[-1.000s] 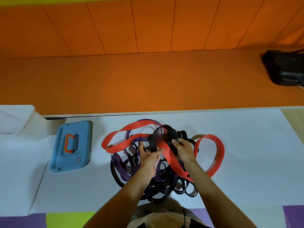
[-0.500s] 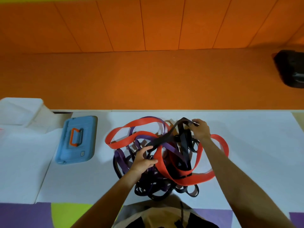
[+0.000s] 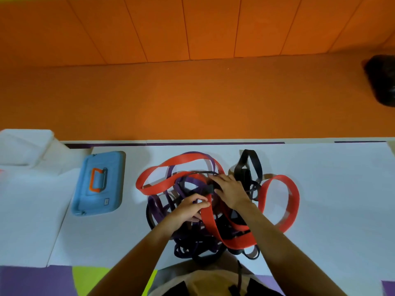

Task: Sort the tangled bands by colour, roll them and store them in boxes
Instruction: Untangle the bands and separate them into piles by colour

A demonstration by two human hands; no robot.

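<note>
hands (image 3: 229,190) on tangled red-purple-black bands (image 3: 208,220)

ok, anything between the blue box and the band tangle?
Nothing. In the head view only bare white table separates the blue box from the band tangle.

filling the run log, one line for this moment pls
stage: untangling | left hand: pinches red band | right hand: presses band tangle | blue box: closed
</note>
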